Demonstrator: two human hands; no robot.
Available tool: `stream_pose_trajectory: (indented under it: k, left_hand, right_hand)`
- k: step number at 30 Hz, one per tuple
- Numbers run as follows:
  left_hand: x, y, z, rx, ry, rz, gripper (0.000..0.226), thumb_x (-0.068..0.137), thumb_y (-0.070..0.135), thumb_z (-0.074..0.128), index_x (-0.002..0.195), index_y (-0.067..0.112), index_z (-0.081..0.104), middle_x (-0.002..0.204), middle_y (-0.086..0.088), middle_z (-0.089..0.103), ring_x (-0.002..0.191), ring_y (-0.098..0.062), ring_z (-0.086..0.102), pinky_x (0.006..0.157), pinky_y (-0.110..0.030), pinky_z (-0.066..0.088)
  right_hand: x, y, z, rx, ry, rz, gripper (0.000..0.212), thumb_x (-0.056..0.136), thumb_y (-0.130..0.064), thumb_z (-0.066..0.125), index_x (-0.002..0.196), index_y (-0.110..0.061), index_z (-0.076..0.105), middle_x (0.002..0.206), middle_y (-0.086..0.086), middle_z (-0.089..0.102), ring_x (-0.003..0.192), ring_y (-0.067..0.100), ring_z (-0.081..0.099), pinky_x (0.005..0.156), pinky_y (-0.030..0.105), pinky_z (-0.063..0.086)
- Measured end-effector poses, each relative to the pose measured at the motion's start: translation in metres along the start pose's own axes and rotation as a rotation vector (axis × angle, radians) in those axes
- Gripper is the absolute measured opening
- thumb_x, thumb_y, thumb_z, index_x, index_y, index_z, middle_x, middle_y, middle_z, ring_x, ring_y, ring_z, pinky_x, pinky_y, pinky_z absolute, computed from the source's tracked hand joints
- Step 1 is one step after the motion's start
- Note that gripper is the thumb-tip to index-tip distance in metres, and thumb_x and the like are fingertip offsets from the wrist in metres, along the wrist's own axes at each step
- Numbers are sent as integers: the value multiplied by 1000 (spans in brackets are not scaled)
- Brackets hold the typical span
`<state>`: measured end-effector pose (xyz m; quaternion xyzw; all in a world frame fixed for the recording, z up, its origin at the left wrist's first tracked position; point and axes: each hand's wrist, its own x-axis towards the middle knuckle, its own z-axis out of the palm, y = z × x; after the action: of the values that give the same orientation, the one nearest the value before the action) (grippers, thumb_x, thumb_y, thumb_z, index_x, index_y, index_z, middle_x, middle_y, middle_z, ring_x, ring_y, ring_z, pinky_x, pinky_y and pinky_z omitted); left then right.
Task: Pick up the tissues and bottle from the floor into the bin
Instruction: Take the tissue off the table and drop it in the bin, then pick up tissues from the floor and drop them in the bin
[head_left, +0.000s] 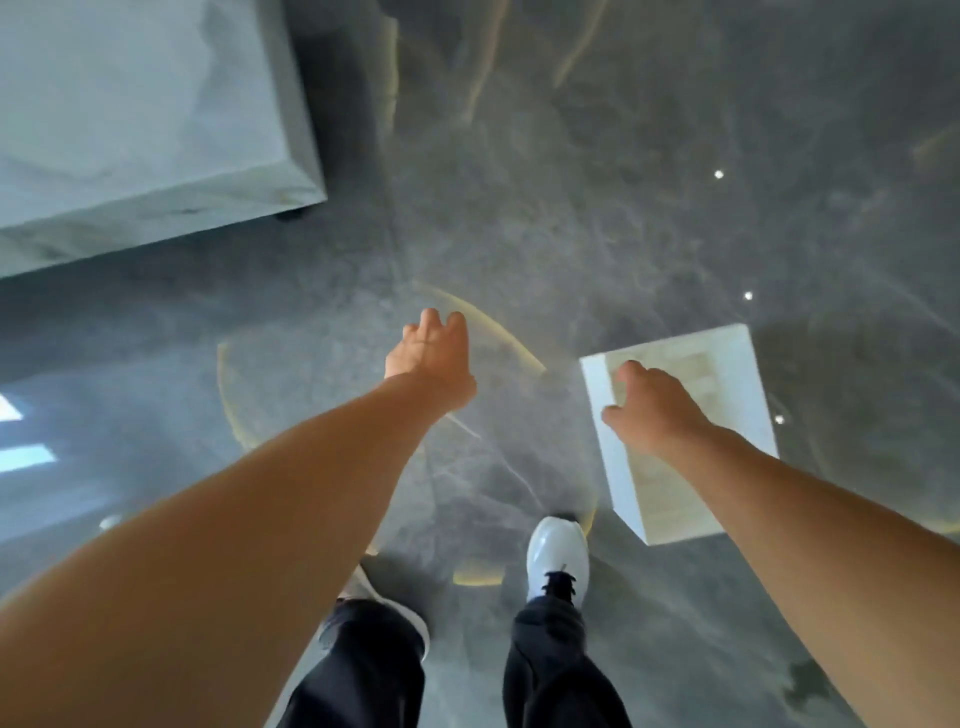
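Head view looks straight down at a glossy grey marbled floor (597, 208), and both bare arms are stretched out over it. Left hand (431, 351) hangs at centre frame, back of the hand up, fingers curled loosely downward; nothing shows in it, so it reads as empty and slack. Right hand (649, 408) is at centre right, hovering over the near-left corner of the white rectangular bin (727, 358), thumb and fingers spread apart, gripping nothing that can be seen. Whether it actually touches the bin's rim is hard to say through the blur. The bin stands upright on the floor at the right of the frame, its open top facing the camera, its inside pale; what lies in it cannot be made out. No tissues or bottle can be picked out anywhere on the floor in this shot. Down at the bottom, dark trousers (550, 670) and white shoes: the right shoe (558, 553) planted just beside the bin's lower-left corner, the left shoe (384, 603) mostly hidden under the left forearm. Upper left, a big pale block of furniture (135, 124) fills the corner. Small bright light spots glint on the floor at the right.
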<state>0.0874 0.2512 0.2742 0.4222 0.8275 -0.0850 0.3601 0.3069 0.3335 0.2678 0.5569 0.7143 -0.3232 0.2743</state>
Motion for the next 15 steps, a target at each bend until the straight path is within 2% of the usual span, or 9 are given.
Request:
stream_pose_trajectory:
  k: [4,11,15]
  left_hand:
    - [-12,-105,-18,-81,28,-91,36,73,9,55,108,13,48,113,-11,46,108,-35,49,77,-44,49]
    - [-86,-305,-36,-182,22,-218,31,76,11,54,107,13,48,114,-11,45,108,-34,48,71,-39,42]
    - [-154,-425,-55,-306,59,-402,27,73,14,54,99,14,46,111,-12,46,108,-36,49,74,-40,43]
  right_hand:
    - [3,-115,14,-69,-3,-172,39,82,-26,60,116,-8,56,118,20,63,113,37,57,93,40,48]
    - [-42,-307,81,-301,-106,-319,40,82,-33,62,118,-16,55,123,16,60,116,34,56,93,37,47]
    - [-84,-433,112,-397,-162,-460,42,82,-32,62,121,-17,54,121,14,59,114,31,56,91,33,44]
